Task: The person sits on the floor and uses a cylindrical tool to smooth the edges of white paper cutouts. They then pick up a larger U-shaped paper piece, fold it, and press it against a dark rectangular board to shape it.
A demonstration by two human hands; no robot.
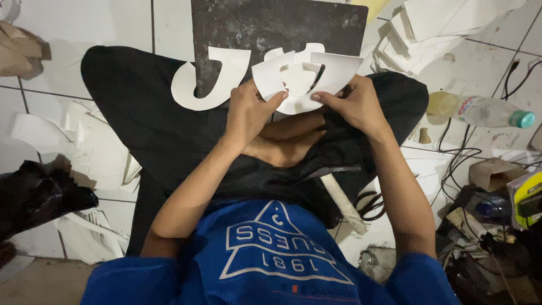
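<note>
Both hands, left hand (pixel 247 113) and right hand (pixel 353 104), pinch a white cut-out sheet (pixel 305 79) firmly above the dark board (pixel 271 25).

Floor workshop, white cut-out stacks (pixel 420 28), dark work slab (pixel 254 25)

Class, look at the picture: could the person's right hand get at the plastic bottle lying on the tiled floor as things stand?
Probably yes: the plastic bottle lies uncovered on the floor to the right, nothing between. But the right hand is gripping white cut-out pieces, so it would need freeing first.
</note>
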